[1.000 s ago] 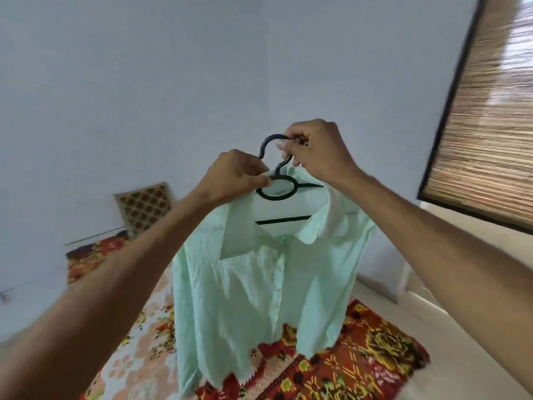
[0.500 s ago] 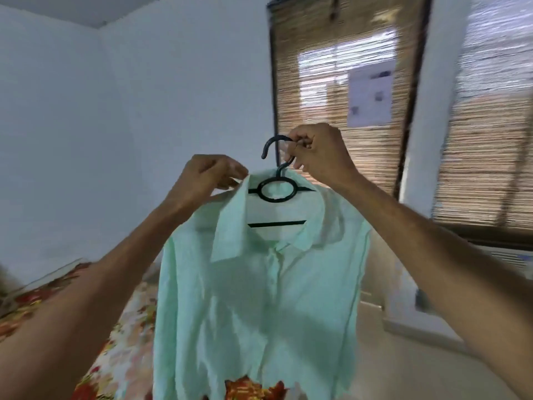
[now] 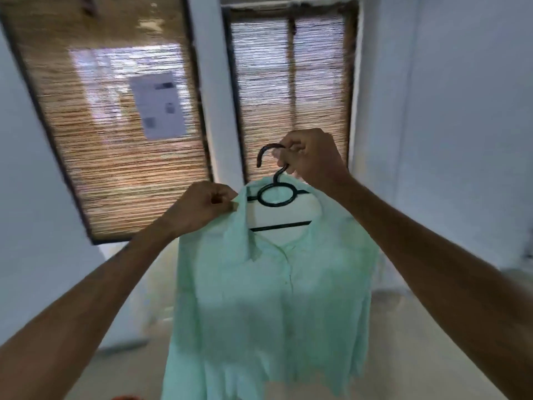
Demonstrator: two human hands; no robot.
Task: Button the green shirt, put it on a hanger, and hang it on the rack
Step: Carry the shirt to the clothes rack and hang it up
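1. While both arms reach forward, the left hand pinches the collar of the one green shirt.
2. The right hand grips the hook of one black hanger, which carries the shirt in mid-air.
3. Two bamboo blinds hang behind.

mint green shirt; black hanger; tan striped blinds; white paper.

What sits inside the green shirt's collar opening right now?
The black hanger: its ring and crossbar show in the open collar, and its hook above is gripped by the right hand. Its shoulder arms are hidden under the green shirt. The left hand pinches the collar.
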